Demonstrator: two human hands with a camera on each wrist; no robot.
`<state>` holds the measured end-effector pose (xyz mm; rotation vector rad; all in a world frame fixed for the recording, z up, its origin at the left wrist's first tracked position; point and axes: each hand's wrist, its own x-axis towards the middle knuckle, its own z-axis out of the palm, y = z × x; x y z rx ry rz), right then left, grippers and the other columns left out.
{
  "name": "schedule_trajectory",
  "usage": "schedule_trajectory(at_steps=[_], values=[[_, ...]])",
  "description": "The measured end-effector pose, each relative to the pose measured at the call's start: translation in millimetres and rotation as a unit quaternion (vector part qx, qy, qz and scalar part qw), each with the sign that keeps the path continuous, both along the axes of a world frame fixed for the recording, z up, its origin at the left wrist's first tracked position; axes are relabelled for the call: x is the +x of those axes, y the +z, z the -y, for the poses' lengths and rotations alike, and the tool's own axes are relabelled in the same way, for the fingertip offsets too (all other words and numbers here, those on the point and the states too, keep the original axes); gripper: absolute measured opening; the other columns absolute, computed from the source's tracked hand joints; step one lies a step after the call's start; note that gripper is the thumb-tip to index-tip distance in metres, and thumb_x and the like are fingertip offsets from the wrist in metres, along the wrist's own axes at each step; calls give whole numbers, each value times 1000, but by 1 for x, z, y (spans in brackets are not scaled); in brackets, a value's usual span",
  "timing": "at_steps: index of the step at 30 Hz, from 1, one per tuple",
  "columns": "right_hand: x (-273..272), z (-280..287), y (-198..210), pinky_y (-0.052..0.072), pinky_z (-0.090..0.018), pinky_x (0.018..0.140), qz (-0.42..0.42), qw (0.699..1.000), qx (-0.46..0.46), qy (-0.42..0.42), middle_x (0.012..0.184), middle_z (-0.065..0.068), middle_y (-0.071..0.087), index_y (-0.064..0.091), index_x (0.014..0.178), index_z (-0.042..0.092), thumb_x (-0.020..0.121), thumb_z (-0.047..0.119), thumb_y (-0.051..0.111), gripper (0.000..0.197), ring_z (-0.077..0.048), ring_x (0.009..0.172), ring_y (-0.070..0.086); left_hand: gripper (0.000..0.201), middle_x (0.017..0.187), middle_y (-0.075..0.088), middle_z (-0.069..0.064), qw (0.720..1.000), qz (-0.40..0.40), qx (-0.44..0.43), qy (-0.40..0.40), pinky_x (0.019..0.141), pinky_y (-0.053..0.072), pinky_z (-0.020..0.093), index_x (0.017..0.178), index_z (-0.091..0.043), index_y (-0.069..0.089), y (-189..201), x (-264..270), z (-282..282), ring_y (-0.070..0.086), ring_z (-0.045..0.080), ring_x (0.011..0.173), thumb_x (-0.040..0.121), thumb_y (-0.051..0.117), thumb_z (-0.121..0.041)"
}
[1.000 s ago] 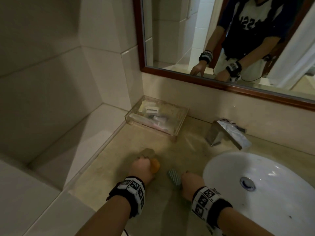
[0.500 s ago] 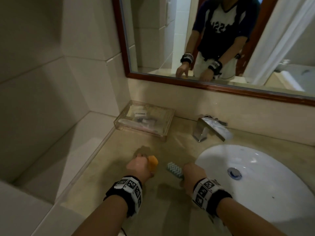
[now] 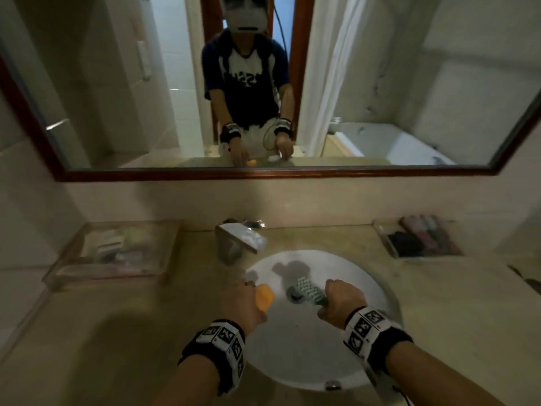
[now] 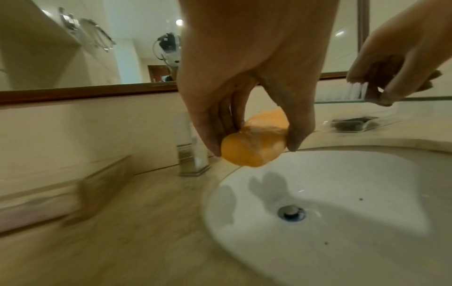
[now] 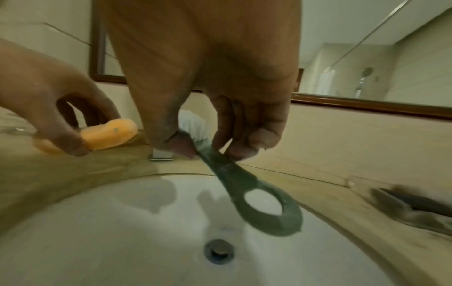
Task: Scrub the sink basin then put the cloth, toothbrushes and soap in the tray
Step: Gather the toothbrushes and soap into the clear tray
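Observation:
My left hand (image 3: 254, 292) pinches an orange bar of soap (image 3: 264, 296) between thumb and fingers (image 4: 212, 143), above the left rim of the white sink basin (image 3: 322, 350). The soap (image 4: 254, 147) hangs clear of the basin. My right hand (image 3: 330, 300) grips a scrub brush (image 3: 308, 290) by its dark green looped handle (image 5: 244, 185), bristles pointing away, over the drain (image 5: 218, 251). A clear tray (image 3: 102, 273) with small packets sits on the counter at the left. No cloth or toothbrushes can be made out.
A chrome faucet (image 3: 237, 241) stands behind the basin. A second clear tray (image 3: 386, 241) holding dark items sits at the back right of the beige counter (image 3: 117, 332). A wood-framed mirror (image 3: 263, 174) runs along the wall and reflects the person.
Both hands have moved right from the counter to above the basin, carrying the soap and the brush. The head view has swung right and up toward the mirror.

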<state>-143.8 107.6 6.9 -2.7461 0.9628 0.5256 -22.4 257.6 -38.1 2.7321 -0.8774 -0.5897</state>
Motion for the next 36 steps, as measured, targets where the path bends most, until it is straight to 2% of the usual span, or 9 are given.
schedule_trajectory(at_steps=[5, 9, 13, 17, 21, 26, 30, 32, 36], values=[[-53, 78, 6, 48, -31, 93, 15, 997, 7, -82, 126, -9, 57, 51, 120, 12, 83, 34, 62, 44, -25, 116, 56, 50, 124, 51, 5, 998, 40, -6, -48, 92, 48, 33, 118, -13, 54, -1, -33, 79, 53, 23, 115, 75, 69, -35], [-90, 150, 14, 49, -32, 91, 16, 996, 5, -87, 125, -10, 59, 54, 110, 15, 85, 35, 61, 33, -26, 115, 58, 53, 126, 52, 4, 997, 54, -23, -48, 96, 48, 34, 123, -14, 53, 3, -53, 148, 51, 22, 119, 77, 67, -37], [-119, 224, 20, 48, -31, 92, 27, 995, 13, -97, 125, -10, 61, 58, 118, 12, 83, 37, 62, 42, -26, 115, 58, 59, 131, 49, 6, 996, 68, -15, -48, 98, 47, 34, 129, -14, 48, 10, -74, 218, 47, 23, 123, 78, 70, -35], [-139, 285, 28, 49, -31, 89, 16, 995, 9, -93, 122, -10, 62, 55, 100, 17, 86, 36, 59, 24, -26, 111, 60, 59, 131, 49, 6, 995, 77, -14, -70, 97, 48, 33, 132, -15, 47, 21, -95, 275, 48, 24, 123, 79, 69, -32], [-135, 324, 34, 50, -33, 92, 57, 991, 8, -117, 134, -13, 54, 44, 135, 12, 85, 33, 61, 57, -27, 114, 59, 60, 136, 45, 7, 993, 82, -5, -83, 100, 47, 34, 135, -14, 44, 35, -94, 315, 46, 25, 125, 81, 68, -28], [-129, 342, 32, 40, -31, 105, 92, 990, 4, -109, 150, -5, 35, 9, 149, 17, 87, 28, 60, 81, -26, 139, 34, 61, 137, 43, 9, 988, 102, 0, -118, 103, 44, 36, 136, -12, 42, 47, -72, 353, 45, 27, 126, 82, 66, -30], [-122, 359, 23, 51, -32, 94, 71, 986, 16, -148, 134, -12, 55, 37, 139, 12, 82, 30, 65, 66, -26, 117, 57, 63, 139, 41, 11, 982, 117, -2, -149, 105, 41, 37, 139, -10, 39, 49, -59, 385, 41, 28, 128, 84, 64, -28], [-119, 369, 26, 51, -33, 93, 63, 988, 13, -138, 129, -9, 59, 46, 132, 12, 85, 28, 62, 52, -27, 114, 59, 60, 139, 41, 12, 979, 122, 2, -164, 106, 41, 38, 139, -9, 39, 47, -59, 400, 41, 29, 128, 86, 61, -26], [-109, 401, 30, 39, -27, 101, 74, 994, 19, -79, 144, -5, 43, 28, 144, 19, 93, 32, 53, 58, -24, 132, 43, 56, 137, 43, 13, 974, 144, 15, -176, 103, 42, 39, 137, -8, 41, 44, -54, 438, 43, 29, 126, 87, 60, -25]])
